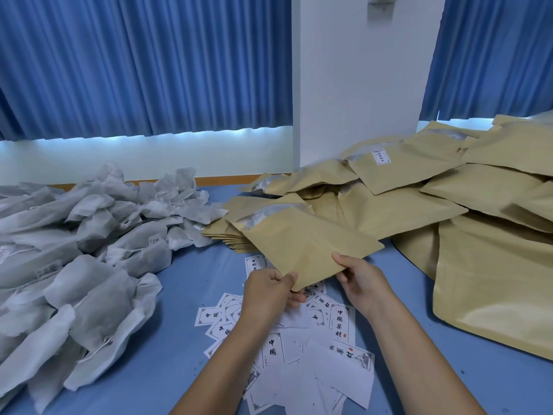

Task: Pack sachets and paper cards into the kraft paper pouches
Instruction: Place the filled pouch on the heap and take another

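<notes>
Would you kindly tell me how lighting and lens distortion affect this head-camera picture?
Head view: daylight blows out a bright strip under the blue curtains; the wide-angle lens slants the white pillar and stretches the sachets near the left border; the large kraft pouch at right carries a soft sheen; the held pouch and printed cards look sharp.
</notes>
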The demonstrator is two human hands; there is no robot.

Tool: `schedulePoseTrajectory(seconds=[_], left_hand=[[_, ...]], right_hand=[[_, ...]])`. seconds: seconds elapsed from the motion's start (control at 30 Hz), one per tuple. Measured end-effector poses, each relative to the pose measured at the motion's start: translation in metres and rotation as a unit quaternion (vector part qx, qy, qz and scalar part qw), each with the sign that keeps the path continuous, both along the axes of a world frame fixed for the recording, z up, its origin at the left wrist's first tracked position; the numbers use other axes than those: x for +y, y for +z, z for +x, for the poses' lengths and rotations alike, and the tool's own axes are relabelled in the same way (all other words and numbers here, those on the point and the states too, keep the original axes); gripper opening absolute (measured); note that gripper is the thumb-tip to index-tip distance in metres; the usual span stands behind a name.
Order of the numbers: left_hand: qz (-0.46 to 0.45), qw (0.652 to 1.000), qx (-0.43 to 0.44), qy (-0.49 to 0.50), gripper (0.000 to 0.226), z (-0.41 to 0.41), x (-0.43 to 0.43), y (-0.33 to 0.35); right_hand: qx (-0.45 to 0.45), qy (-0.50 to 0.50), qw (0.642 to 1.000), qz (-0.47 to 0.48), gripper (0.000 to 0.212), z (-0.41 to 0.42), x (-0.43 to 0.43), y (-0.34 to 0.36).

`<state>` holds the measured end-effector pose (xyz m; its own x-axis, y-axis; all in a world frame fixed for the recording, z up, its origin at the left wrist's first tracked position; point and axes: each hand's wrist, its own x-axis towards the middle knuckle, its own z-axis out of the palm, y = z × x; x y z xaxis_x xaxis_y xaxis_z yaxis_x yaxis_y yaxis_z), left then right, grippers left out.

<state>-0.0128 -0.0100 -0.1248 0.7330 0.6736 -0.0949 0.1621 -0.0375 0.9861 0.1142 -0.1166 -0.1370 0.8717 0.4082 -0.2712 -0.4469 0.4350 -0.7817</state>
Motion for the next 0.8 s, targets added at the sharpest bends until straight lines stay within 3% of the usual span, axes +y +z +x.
schedulePoseTrajectory(seconds=[0.33,0.47,0.8], left_hand=[[0.0,0.999,0.034,-0.028,0.021,-0.004,0.007,0.004],[-0.003,0.998,0.061,-0.035,0.031,-0.008,0.012,0.009],[0.001,0.996,0.083,-0.045,0.026,-0.014,0.015,0.02]], right_hand=[[0.027,-0.029,0.999,0.021,0.012,0.007,-0.003,-0.003],[0.022,-0.036,0.999,0.009,0.014,0.009,-0.004,-0.004],[0.044,-0.052,0.997,0.022,0.014,0.014,-0.013,-0.004]])
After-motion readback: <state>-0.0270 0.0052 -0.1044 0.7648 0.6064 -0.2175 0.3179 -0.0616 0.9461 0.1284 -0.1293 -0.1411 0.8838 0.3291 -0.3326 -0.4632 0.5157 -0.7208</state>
